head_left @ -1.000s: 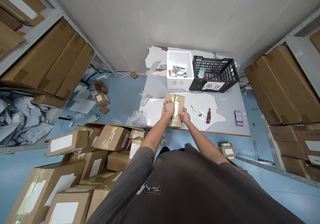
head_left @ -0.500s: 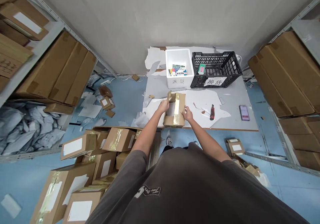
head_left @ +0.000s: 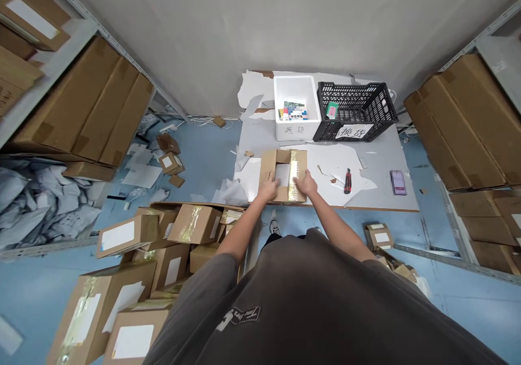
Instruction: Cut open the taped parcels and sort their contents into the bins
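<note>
A small cardboard box (head_left: 282, 198) lies at the table's front edge, its top flaps folded out to the sides. Through the opening a pale, whitish item (head_left: 282, 174) shows, too small to name. My left hand (head_left: 267, 187) grips the left flap, its thumb at the rim of the opening. On the other side, my right hand (head_left: 306, 183) is closed on the right flap, which carries shiny tape and a white label. A red and black utility knife (head_left: 347, 181) lies to the right of my right hand, apart from it.
Behind the box stand a white bin (head_left: 297, 132) with printed booklets and a black plastic crate (head_left: 376, 129) holding a green packet. A phone (head_left: 398, 183) lies at the table's right. Stacked cartons (head_left: 195, 224) crowd my left; shelves (head_left: 499, 56) flank both sides.
The left flap, raised before, now lies folded out to the left, widening the opening. My left hand has moved down along it. My right hand has shifted slightly up the right flap.
</note>
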